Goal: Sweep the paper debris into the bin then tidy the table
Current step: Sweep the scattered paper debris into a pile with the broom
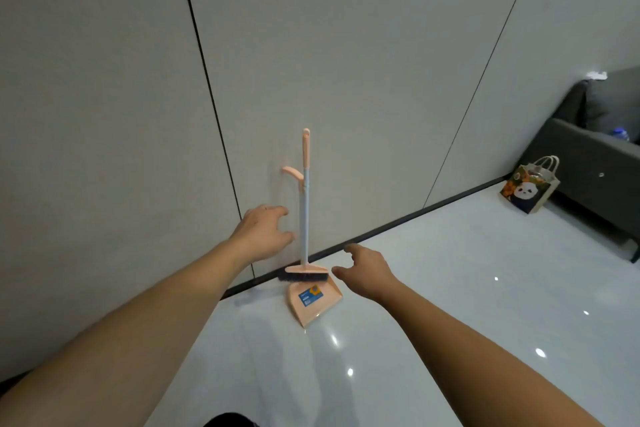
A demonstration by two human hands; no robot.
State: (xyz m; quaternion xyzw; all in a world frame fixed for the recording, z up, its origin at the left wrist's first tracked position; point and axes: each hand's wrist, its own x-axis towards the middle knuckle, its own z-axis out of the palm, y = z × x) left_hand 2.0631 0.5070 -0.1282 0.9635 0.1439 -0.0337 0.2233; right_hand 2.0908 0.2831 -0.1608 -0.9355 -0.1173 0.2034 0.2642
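Here a peach broom (305,204) stands upright against the grey wall (104,80), its dark bristles resting at the back of a matching dustpan (313,302) that lies on the glossy white floor (450,288). The person's left hand (263,234) reaches in just left of the pale blue handle, fingers (282,211) spread and empty, close to the pole but not gripping it. The right hand (367,274) hovers near the dustpan's right edge, fingers loosely curled, holding nothing. Far right, a panda-print paper bag (530,185) sits beside a dark grey sofa (595,156).
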